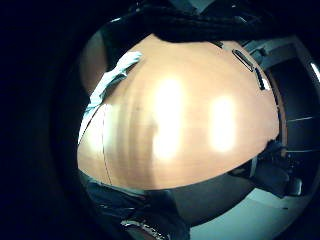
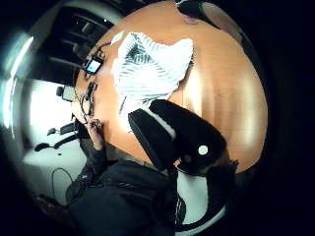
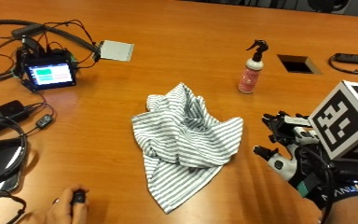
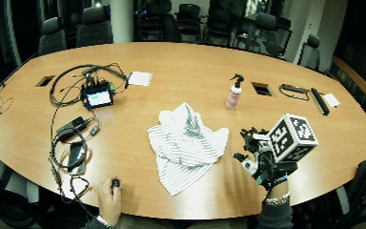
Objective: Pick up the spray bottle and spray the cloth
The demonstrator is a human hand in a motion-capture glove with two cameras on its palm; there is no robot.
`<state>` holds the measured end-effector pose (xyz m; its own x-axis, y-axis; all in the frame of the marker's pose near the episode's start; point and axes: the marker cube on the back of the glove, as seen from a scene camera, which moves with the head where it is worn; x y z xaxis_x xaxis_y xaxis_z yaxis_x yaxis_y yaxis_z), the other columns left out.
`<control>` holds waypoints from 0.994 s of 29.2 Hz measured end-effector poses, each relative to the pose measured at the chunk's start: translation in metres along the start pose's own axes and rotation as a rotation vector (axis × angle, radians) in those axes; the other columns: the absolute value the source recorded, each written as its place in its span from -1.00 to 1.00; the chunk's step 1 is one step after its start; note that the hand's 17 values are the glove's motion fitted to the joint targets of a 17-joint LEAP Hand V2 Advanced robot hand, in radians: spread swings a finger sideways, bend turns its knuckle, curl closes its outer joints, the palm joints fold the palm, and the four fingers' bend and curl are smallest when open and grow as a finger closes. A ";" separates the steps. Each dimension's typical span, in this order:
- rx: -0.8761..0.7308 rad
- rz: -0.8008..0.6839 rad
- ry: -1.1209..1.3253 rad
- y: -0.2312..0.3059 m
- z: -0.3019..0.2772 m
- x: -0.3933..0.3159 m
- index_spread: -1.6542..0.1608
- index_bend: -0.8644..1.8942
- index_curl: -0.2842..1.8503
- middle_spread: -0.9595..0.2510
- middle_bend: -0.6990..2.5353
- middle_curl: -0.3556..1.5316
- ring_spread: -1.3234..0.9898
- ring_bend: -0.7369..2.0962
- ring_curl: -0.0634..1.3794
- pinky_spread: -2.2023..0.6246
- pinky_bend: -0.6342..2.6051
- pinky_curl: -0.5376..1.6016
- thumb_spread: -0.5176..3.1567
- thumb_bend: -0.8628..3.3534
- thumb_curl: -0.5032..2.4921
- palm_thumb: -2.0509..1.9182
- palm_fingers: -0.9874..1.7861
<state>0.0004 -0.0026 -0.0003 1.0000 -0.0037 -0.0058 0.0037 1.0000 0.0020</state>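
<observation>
The wooden table (image 3: 185, 42) stretches ahead of you, and the striped cloth (image 3: 185, 135) lies crumpled just beside your gloved right hand (image 3: 291, 149), toward your bare hand. That gloved hand hovers empty, fingers spread. The spray bottle (image 3: 251, 70) stands upright well beyond your fingertips, farther across the table, nearest this hand.

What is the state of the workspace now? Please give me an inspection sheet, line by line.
Surface: wooden table, two cable ports.
Job's things: spray bottle upright, untouched; striped cloth crumpled mid-table.
Clutter: small screen device, white card, black devices at the left edge.
Grippers: gloved right hand beside the cloth, fingers relaxed, holding nothing.
Cables: black loops around the screen device.
Surroundings: office chairs round the table.
</observation>
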 end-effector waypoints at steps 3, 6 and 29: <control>-0.006 -0.006 0.006 -0.002 0.000 -0.001 0.51 -0.17 -0.62 0.48 -0.40 -0.52 0.12 -0.34 -0.83 0.69 -0.42 -0.41 -0.42 -0.52 -0.63 0.16 0.02; -0.016 -0.017 0.007 -0.005 0.001 -0.004 0.45 -0.17 -0.58 0.46 -0.41 -0.49 0.12 -0.34 -0.78 0.72 -0.42 -0.37 -0.33 -0.52 -0.62 0.17 0.02; -0.008 -0.096 0.008 -0.099 0.016 -0.037 0.34 -0.26 -0.49 0.46 -0.45 -0.38 0.11 -0.30 -0.64 0.76 -0.41 -0.26 -0.11 -0.56 -0.56 0.22 0.06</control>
<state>-0.0368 -0.1017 0.0153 0.9950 -0.0994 -0.0136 0.0993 0.9950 -0.0072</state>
